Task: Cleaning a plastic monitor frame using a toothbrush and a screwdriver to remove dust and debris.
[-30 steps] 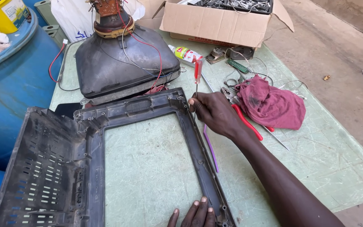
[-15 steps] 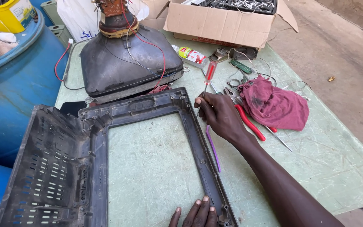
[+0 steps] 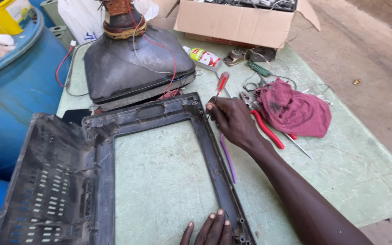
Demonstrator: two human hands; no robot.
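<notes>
A dark plastic television front frame (image 3: 155, 111) lies flat on a pale green table (image 3: 341, 172). My right hand (image 3: 234, 120) rests at the frame's far right corner and is shut on a red-handled screwdriver (image 3: 221, 84) that stands up from it. My left hand (image 3: 209, 229) presses fingertips on the frame's near right rail. Behind the frame sits a bare picture tube (image 3: 134, 68) face down, with red and white wires over it.
A black vented rear casing (image 3: 46, 181) leans at the left. Red-handled pliers (image 3: 266, 129), a maroon rag (image 3: 296, 111), a purple stick (image 3: 227, 156), a small bottle (image 3: 203, 56) and a cardboard box (image 3: 237, 20) lie to the right. A blue drum (image 3: 14, 90) stands left.
My right hand has shifted slightly along the frame's far right corner with the screwdriver. The view has tilted a little. My left hand stays on the near rail.
</notes>
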